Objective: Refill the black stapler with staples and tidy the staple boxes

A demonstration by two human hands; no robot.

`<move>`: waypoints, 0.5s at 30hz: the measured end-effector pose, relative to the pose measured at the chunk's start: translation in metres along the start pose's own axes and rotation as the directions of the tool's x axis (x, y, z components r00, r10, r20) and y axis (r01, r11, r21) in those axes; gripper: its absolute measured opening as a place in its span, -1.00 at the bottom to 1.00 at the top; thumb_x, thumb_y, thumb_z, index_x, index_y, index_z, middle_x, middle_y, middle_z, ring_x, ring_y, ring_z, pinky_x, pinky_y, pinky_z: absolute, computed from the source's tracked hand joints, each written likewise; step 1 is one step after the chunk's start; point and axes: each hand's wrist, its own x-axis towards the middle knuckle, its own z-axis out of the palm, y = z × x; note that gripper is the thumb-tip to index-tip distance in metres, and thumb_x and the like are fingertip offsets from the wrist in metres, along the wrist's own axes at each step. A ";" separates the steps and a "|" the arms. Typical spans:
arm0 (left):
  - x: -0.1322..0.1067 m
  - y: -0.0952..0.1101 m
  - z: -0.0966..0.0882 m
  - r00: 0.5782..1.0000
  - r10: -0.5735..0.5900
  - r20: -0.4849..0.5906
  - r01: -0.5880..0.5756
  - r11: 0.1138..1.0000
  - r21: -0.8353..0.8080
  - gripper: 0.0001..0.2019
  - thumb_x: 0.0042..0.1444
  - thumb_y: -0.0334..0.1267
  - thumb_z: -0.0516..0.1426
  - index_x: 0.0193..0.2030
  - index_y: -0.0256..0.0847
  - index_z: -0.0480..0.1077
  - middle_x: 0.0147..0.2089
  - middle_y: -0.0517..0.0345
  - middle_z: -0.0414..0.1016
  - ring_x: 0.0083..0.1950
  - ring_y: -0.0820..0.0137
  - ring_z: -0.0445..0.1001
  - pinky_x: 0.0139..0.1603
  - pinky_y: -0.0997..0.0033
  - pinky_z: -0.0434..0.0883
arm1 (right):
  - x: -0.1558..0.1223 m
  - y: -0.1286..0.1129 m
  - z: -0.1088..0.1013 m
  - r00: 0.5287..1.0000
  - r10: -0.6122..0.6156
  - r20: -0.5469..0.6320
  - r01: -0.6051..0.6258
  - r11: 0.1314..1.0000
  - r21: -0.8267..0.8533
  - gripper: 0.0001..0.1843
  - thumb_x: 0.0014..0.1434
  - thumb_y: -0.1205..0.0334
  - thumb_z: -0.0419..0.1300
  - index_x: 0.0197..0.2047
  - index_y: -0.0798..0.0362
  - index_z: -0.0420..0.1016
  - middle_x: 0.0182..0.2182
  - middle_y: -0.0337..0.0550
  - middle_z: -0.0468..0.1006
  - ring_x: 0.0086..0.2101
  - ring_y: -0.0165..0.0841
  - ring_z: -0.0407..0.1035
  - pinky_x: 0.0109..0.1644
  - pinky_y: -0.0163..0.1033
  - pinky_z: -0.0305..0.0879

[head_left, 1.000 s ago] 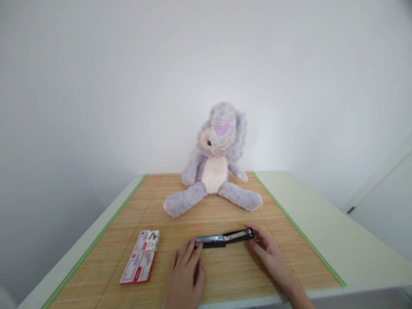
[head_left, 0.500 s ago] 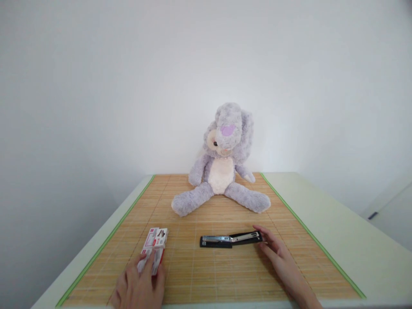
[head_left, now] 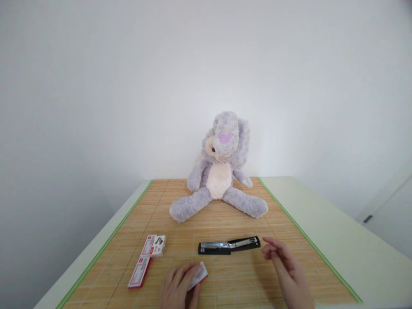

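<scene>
My left hand (head_left: pixel 179 286) is closed around a small white-and-red staple box (head_left: pixel 198 276), low over the front of the mat; its fingers cover part of the box. An opened black stapler (head_left: pixel 229 245) lies flat at mid-mat, its metal rail and inner parts showing. To the right of the stapler is my right hand (head_left: pixel 287 270), apart from it, with fingers loosely bent and nothing between them. Left of my left hand lie a long white-and-red staple box (head_left: pixel 139 272) and, touching its far end, more small boxes (head_left: pixel 154 246), one with a stapler picture.
A bamboo mat (head_left: pixel 180 231) with green edges covers much of the pale table (head_left: pixel 325 214). At the back sits a grey-lilac plush rabbit (head_left: pixel 219 180) with its legs spread, in front of a white wall (head_left: pixel 96 107).
My left hand has taken a small staple box from the group and moved right with it. My right hand has let go of the stapler's right end and drawn slightly back.
</scene>
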 end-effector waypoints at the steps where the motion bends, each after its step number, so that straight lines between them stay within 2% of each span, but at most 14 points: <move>1: 0.009 0.008 0.001 0.998 0.020 0.055 -0.016 0.998 -0.068 -0.54 0.30 -0.09 0.17 0.33 0.17 0.41 0.17 0.16 0.59 0.12 0.23 0.53 0.15 0.24 0.53 | -0.004 -0.001 0.006 0.996 0.065 0.066 -0.068 0.997 0.031 -0.41 0.34 -0.18 0.12 0.30 -0.06 0.27 -0.28 -0.14 0.61 -0.38 -0.30 0.49 -0.28 -0.22 0.44; 3: 0.028 0.029 0.001 0.986 0.031 0.162 0.001 0.981 -0.195 -0.51 0.33 -0.12 0.13 0.39 0.08 0.35 0.23 0.09 0.55 0.19 0.20 0.48 0.23 0.19 0.48 | -0.009 0.000 0.019 0.948 0.237 0.212 -0.253 0.966 0.051 -0.23 0.30 -0.28 0.09 0.41 -0.08 0.02 -0.47 -0.30 0.54 -0.65 -0.38 0.29 -0.62 -0.32 0.15; 4: 0.037 0.040 0.001 0.977 0.025 0.211 0.028 0.969 -0.245 -0.48 0.32 -0.14 0.13 0.42 0.05 0.32 0.26 0.07 0.53 0.22 0.19 0.46 0.26 0.16 0.46 | -0.010 0.003 0.024 0.914 0.312 0.258 -0.332 0.942 0.039 -0.18 0.28 -0.33 0.07 0.41 -0.08 -0.05 -0.54 -0.36 0.51 -0.73 -0.41 0.18 -0.68 -0.35 0.00; 6: 0.051 0.058 -0.001 0.957 0.025 0.290 0.071 0.946 -0.316 -0.41 0.28 -0.20 0.16 0.45 0.00 0.27 0.28 0.04 0.50 0.25 0.17 0.42 0.30 0.12 0.42 | -0.011 0.007 0.031 0.864 0.417 0.282 -0.434 0.901 -0.006 -0.14 0.22 -0.42 0.05 0.35 -0.05 -0.02 -0.61 -0.42 0.44 -0.77 -0.45 0.06 -0.70 -0.38 -0.15; 7: 0.056 0.064 -0.002 0.949 0.024 0.314 0.089 0.936 -0.339 -0.40 0.27 -0.21 0.16 0.45 -0.02 0.26 0.29 0.05 0.49 0.26 0.17 0.40 0.31 0.12 0.40 | -0.011 0.009 0.033 0.859 0.438 0.266 -0.448 0.894 -0.025 -0.16 0.19 -0.44 0.05 0.30 -0.04 0.04 -0.63 -0.43 0.42 -0.77 -0.46 0.04 -0.70 -0.38 -0.16; 9: 0.062 0.071 -0.003 0.943 0.023 0.332 0.108 0.922 -0.372 -0.41 0.26 -0.22 0.17 0.44 -0.02 0.28 0.30 0.07 0.47 0.28 0.18 0.37 0.34 0.15 0.35 | -0.012 0.008 0.034 0.889 0.408 0.207 -0.408 0.912 -0.042 -0.20 0.16 -0.46 0.09 0.21 -0.04 0.13 -0.63 -0.44 0.39 -0.72 -0.45 0.10 -0.66 -0.38 -0.08; 12: 0.063 0.073 -0.005 0.944 0.009 0.331 0.129 0.911 -0.393 -0.40 0.28 -0.20 0.16 0.46 -0.02 0.24 0.29 0.08 0.46 0.29 0.20 0.35 0.36 0.17 0.31 | -0.014 -0.002 0.034 0.955 0.259 0.144 -0.258 0.966 -0.026 -0.22 0.16 -0.41 0.17 0.20 -0.02 0.17 -0.61 -0.46 0.34 -0.59 -0.39 0.26 -0.51 -0.34 0.15; 15: 0.061 0.071 -0.006 0.949 -0.010 0.315 0.138 0.913 -0.384 -0.41 0.30 -0.17 0.14 0.46 -0.02 0.24 0.28 0.05 0.45 0.28 0.17 0.34 0.35 0.13 0.29 | -0.014 -0.012 0.036 0.961 0.232 0.152 -0.230 0.973 -0.032 -0.20 0.21 -0.35 0.19 0.29 -0.01 0.14 -0.56 -0.45 0.36 -0.56 -0.38 0.29 -0.48 -0.32 0.19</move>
